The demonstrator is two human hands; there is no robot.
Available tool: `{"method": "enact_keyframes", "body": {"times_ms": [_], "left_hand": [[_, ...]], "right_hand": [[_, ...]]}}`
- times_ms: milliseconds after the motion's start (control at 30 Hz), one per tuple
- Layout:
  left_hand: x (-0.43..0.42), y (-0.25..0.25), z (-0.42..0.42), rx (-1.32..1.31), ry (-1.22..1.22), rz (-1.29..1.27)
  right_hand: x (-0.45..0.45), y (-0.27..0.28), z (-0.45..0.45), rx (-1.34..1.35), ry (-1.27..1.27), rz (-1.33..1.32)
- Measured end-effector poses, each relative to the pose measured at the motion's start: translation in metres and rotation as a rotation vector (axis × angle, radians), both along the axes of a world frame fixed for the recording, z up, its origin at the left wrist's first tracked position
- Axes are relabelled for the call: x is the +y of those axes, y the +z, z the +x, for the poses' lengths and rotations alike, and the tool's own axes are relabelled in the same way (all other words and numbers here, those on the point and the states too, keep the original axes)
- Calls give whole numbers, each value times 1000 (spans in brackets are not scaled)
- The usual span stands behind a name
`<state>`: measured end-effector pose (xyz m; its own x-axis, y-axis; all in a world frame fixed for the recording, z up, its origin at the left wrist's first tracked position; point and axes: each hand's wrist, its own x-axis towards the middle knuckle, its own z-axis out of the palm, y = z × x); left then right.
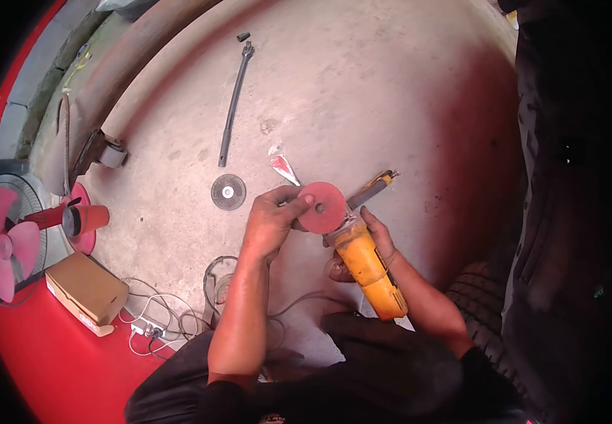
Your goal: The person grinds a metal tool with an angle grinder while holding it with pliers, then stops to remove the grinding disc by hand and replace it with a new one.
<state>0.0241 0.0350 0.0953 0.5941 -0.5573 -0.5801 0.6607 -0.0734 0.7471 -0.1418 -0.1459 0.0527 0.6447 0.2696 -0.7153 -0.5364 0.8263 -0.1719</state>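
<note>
Between the thumb and fingers of my left hand (272, 220) is a thin red cutting disc (332, 203) with a small centre hole. It is held flat at the head of a yellow angle grinder (368, 267) and hides part of it. My right hand (382, 237) is wrapped round the grinder's upper body from the right. Whether disc and grinder touch, I cannot tell. On the floor beyond my left hand lies a dark grinding disc (219, 197). A red and white pointed piece (284, 169) and a yellow and grey tool (372, 191) lie just past the red disc.
A long breaker bar (232, 106) and a small socket (243, 37) lie farther out on the concrete. At left are a pink-bladed fan (4, 245), a cardboard box (88, 288) and a power strip (147, 328) with tangled cables. A tyre (481, 300) stands at right.
</note>
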Motion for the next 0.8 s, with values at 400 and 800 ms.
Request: {"method": "enact_keyframes", "body": {"times_ms": [400, 800], "left_hand": [[-14, -2, -1, -46, -71, 54], [-10, -7, -3, -68, -49, 63]], "right_hand": [[-13, -5, -3, -80, -113, 140], [-12, -5, -6, -69, -73, 136]]}}
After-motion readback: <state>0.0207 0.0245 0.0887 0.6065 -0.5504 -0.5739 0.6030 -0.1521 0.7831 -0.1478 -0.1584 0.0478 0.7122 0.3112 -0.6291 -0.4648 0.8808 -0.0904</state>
